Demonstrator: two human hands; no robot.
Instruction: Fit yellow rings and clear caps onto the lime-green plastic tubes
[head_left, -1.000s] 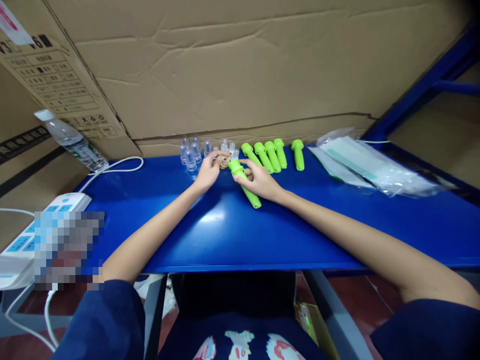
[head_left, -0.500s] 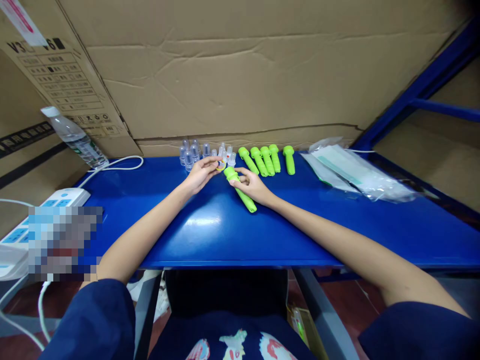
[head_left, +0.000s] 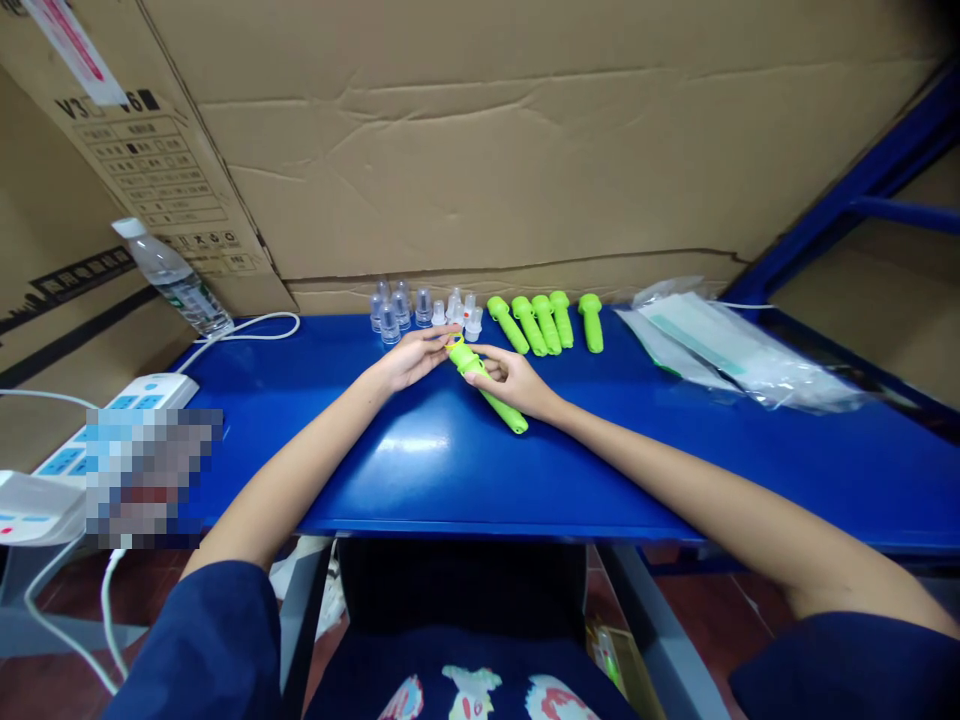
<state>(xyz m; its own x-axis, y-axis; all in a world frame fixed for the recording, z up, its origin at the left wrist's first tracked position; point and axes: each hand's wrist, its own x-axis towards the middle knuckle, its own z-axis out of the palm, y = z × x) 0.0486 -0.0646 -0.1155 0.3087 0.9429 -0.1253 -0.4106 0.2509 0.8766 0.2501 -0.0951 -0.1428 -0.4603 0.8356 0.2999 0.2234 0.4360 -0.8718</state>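
Observation:
My right hand (head_left: 521, 382) is closed around a lime-green flashlight-shaped tube (head_left: 501, 405), its wide end tilted up to the left. At that end my left hand (head_left: 415, 357) pinches a small yellow ring (head_left: 454, 342), which touches or nearly touches the tube's rim. Behind my hands stand several clear plastic cups (head_left: 400, 308) and several small clear-white pieces (head_left: 472, 322), one with a red spot. To their right lies a group of matching green tubes (head_left: 541, 325), with one more green tube (head_left: 591, 323) a little apart.
The blue table (head_left: 435, 490) ends at a cardboard wall (head_left: 480, 190). Clear plastic bags (head_left: 742, 350) lie at right. A water bottle (head_left: 184, 285), white cable (head_left: 262, 338) and power strip (head_left: 142, 405) are at left, beside a blurred-out patch.
My left hand has brought the yellow ring rightward to the wide end of the green tube. My right hand still holds the tube. The whole view has shifted slightly.

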